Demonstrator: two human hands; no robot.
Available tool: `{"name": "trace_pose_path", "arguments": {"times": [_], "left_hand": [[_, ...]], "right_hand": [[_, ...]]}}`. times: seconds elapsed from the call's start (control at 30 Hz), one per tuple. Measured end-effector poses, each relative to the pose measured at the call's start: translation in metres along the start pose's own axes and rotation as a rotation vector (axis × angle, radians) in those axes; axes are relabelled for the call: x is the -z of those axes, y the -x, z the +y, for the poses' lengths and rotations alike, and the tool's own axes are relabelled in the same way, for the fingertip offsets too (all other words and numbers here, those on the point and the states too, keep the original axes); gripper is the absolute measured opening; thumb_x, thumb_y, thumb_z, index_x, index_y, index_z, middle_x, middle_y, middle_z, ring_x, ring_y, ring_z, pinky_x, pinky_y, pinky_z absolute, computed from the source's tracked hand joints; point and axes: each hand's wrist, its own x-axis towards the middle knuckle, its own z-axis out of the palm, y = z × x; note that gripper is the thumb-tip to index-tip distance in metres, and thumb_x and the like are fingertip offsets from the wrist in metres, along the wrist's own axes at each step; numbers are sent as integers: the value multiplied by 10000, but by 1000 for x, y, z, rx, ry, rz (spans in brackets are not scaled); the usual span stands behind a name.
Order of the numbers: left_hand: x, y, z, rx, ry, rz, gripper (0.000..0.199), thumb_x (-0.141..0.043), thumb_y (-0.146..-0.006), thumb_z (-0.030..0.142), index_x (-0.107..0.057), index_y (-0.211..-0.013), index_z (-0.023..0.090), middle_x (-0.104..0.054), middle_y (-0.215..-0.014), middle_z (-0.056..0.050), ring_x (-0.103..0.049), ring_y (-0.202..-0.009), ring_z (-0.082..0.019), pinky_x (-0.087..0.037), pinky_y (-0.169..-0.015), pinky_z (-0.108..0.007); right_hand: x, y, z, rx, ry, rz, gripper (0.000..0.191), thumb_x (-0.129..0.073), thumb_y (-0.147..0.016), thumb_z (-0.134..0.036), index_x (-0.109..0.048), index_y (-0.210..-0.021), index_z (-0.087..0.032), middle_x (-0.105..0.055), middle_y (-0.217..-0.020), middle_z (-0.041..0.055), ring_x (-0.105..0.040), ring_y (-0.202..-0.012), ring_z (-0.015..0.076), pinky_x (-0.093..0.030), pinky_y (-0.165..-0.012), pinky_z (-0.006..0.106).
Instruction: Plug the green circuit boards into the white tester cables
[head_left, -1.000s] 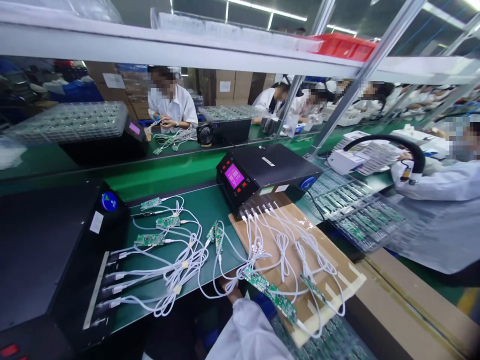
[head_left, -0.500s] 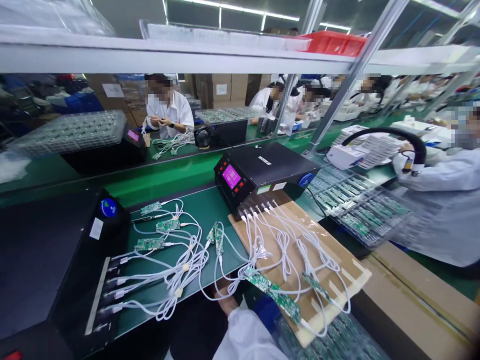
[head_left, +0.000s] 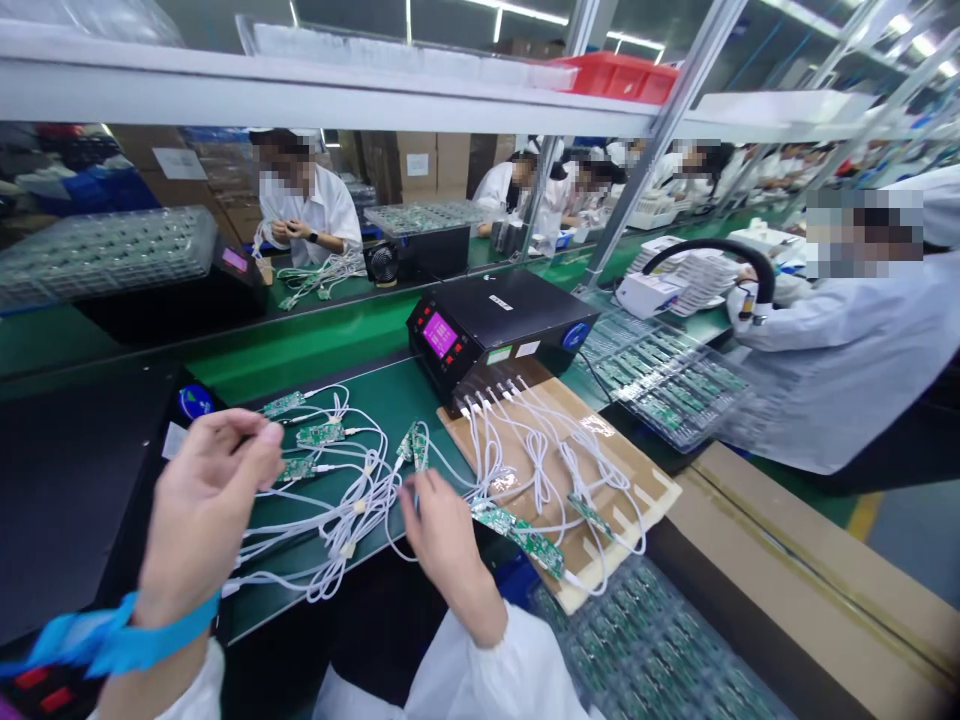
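Observation:
My left hand [head_left: 202, 500], with a blue strap [head_left: 142, 635] at the wrist, is raised at the left beside a green circuit board [head_left: 298, 468]. Its thumb and fingertips come together, and anything between them is hidden. Over the table's front edge, my right hand [head_left: 446, 535] has its fingers loosely bent and apart, with nothing visible in them. Just beyond its fingertips lie two small circuit boards [head_left: 412, 447] on white cables. Between my hands runs a tangle of bundled white cables [head_left: 360, 520]. Another cabled board [head_left: 321, 434] lies further back.
A black tester with a lit screen [head_left: 442, 335] stands behind a cardboard sheet [head_left: 495, 430] holding cables and boards. Another black box [head_left: 82, 480] is at the left. Trays of boards [head_left: 660, 640] lie at lower right. Co-workers sit opposite and at the right; a shelf [head_left: 300, 100] crosses above.
My left hand has come into view at the left. My right hand has risen from below the table edge to beside the small boards. The view has shifted slightly right.

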Motion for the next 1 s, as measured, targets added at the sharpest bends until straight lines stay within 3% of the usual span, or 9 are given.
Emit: {"name": "trace_pose_path", "arguments": {"times": [0.07, 0.13, 0.23, 0.37, 0.53, 0.63, 0.77, 0.9, 1.0], "left_hand": [[-22, -5, -8, 32, 30, -85, 371, -863, -789, 453, -638, -981, 229, -588, -843, 12, -525, -653, -94, -443, -555, -211], [-38, -8, -13, 40, -8, -182, 401, -850, -789, 511, -647, -974, 219, -601, -849, 1, -538, -675, -102, -442, -566, -212], [-50, -10, -23, 62, -109, -342, 454, -822, -774, 599, -669, -920, 197, -642, -862, -35, -577, -730, -137, -455, -594, -239], [-58, -14, -45, 123, -202, -510, 513, -775, -760, 670, -696, -932, 194, -698, -943, -74, -653, -879, -205, -533, -750, -312], [-75, -25, -76, 196, -181, -403, 646, -760, -707, 724, -693, -1060, 187, -722, -1122, -136, -667, -1101, -296, -533, -954, -439], [-93, -32, -90, 196, -130, -368, 677, -690, -733, 788, -686, -1040, 185, -729, -1096, -138, -659, -1127, -310, -515, -999, -466], [-115, -32, -94, 197, -39, -404, 650, -607, -785, 846, -661, -811, 199, -710, -843, -85, -670, -936, -278, -537, -930, -437], [-126, -23, -91, 181, 70, -370, 653, -650, -747, 867, -623, -771, 215, -665, -790, -37, -639, -851, -223, -542, -853, -364], [-129, -23, -90, 212, 139, -320, 659, -677, -731, 864, -620, -758, 207, -632, -726, -23, -614, -744, -193, -528, -724, -329]], "right_hand": [[9, -43, -3, -106, 122, 138, 329, -436, -1100, -310, -706, -1178, -140, -736, -1190, 174, -683, -1153, 307, -534, -964, 413], [9, -78, -1, -209, 205, 171, 338, -489, -1077, -317, -706, -1193, -86, -714, -1233, 237, -657, -1195, 358, -518, -980, 453], [0, -115, 2, -296, 210, 92, 363, -550, -1053, -322, -707, -1220, -40, -711, -1271, 278, -649, -1224, 381, -504, -977, 451], [-9, -139, 2, -289, 197, -12, 284, -529, -1046, -206, -720, -1201, -64, -751, -1229, 246, -646, -1257, 345, -478, -972, 411], [0, -132, -4, -69, 142, 124, 276, -480, -1090, -283, -693, -1153, -120, -767, -1188, 168, -661, -1168, 288, -455, -928, 354], [9, -117, -12, -6, 51, 165, 284, -431, -1118, -338, -652, -1123, -160, -780, -1114, 122, -701, -1022, 241, -434, -803, 310], [17, -103, -20, 3, -62, 189, 309, -356, -1136, -344, -612, -1042, -200, -783, -993, 77, -713, -829, 197, -364, -675, 291], [25, -98, -21, 11, -128, 228, 356, -341, -1133, -301, -609, -920, -204, -770, -950, 74, -711, -852, 192, -402, -730, 284], [28, -87, -22, 91, -150, 229, 338, -359, -1123, -256, -644, -954, -195, -773, -1004, 79, -717, -941, 192, -446, -817, 274]]}}
